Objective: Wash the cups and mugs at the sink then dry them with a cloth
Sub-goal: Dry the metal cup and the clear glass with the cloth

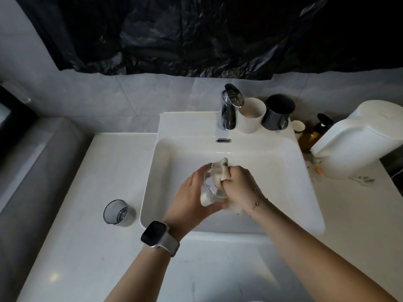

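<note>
Pale marble-look counter (87, 247) surrounds a white rectangular ceramic sink (305, 192), and your two hands meet over the middle of its basin. Your left hand (192, 197), with a dark-faced smartwatch (155, 234) on its wrist, curls around a clear glass cup (210, 188), gripping it from the side with the mouth turned toward your other hand. Your right hand (237, 184), a thin bracelet (255, 202) at the wrist, is closed in a fist on a cream-coloured cloth (221, 168) and pushes it into the cup; part of the cloth bunches out above the fingers and part hangs below the wrist.

To your left on the counter, just beside the sink's edge, a second clear glass tumbler (118, 212) stands upright. Behind the basin rises a chrome tap (229, 110), with a white cup (250, 116) touching a dark grey mug (278, 112) to its right. Farther right sit an amber pump bottle (309, 136) and a white plastic appliance (357, 140).
</note>
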{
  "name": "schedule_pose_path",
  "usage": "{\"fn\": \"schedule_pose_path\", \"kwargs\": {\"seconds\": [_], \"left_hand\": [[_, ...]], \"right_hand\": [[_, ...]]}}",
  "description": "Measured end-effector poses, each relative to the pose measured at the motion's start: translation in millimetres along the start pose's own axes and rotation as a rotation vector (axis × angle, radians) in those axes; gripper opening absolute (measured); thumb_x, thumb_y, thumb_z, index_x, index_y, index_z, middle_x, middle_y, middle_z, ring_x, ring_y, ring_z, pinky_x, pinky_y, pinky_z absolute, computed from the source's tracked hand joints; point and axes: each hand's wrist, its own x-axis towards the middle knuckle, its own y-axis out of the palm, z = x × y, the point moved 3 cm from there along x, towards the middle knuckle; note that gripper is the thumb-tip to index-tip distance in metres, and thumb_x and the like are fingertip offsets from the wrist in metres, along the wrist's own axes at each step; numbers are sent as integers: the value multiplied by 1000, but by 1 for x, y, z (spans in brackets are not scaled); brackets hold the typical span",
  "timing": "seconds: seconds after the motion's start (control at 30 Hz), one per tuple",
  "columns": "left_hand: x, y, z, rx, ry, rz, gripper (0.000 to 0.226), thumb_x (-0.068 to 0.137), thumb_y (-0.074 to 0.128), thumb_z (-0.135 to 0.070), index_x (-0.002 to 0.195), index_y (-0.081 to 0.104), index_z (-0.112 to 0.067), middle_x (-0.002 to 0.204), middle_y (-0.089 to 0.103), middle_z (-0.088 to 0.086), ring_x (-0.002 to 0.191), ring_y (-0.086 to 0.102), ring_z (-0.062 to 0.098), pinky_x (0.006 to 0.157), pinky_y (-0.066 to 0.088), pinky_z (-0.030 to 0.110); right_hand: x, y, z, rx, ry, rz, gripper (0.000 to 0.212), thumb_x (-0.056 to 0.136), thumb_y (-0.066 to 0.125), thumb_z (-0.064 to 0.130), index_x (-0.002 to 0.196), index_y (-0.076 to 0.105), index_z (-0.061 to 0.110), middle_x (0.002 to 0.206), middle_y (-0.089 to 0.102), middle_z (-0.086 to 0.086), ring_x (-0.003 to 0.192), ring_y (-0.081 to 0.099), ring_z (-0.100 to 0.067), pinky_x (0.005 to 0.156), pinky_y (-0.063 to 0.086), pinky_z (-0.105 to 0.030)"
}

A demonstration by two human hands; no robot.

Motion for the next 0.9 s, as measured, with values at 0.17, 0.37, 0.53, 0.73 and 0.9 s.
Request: {"fn": "schedule_pose_path", "kwargs": {"seconds": [0.17, 0.37, 0.53, 0.73, 0.9], "left_hand": [[-11, -21, 8, 35, -5, -163, 81, 71, 80, -49, 137, 43, -21, 126, 53, -18, 117, 49, -3, 92, 28, -2], [-31, -58, 43, -150, -164, -366, 80, 65, 85, -46, 131, 41, -32, 120, 61, -17, 110, 58, 0, 88, 45, 15], [-62, -103, 102, -399, -341, -672, 83, 58, 84, -49, 126, 40, -31, 120, 62, -5, 111, 60, 9, 93, 49, 29], [-101, -150, 176, -401, -481, -836, 79, 61, 85, -43, 125, 40, -32, 124, 57, -11, 122, 52, 7, 104, 44, 40], [-134, -156, 231, -374, -604, -885, 74, 67, 85, -29, 124, 40, -28, 120, 51, -8, 116, 48, 17, 100, 43, 38]], "right_hand": [[-2, 13, 18, 156, -27, -7, 53, 100, 39, 21, 50, 44, 6, 47, 46, -9, 45, 40, -12, 51, 32, -18], [-12, 50, 29, 1097, 211, 132, 32, 64, 49, 8, 89, 68, 8, 84, 65, -10, 73, 58, -19, 54, 42, -22], [-9, 70, 51, 1249, 247, 182, 32, 90, 36, -12, 109, 60, -4, 109, 67, -21, 94, 70, -24, 68, 58, -33], [2, 98, 69, 1166, 267, 169, 23, 91, 48, -2, 95, 66, 13, 97, 71, -11, 83, 64, -24, 73, 44, -34], [11, 117, 67, 761, 325, 59, 35, 79, 64, 6, 108, 52, 20, 96, 70, -11, 81, 66, -22, 79, 52, -39]]}}
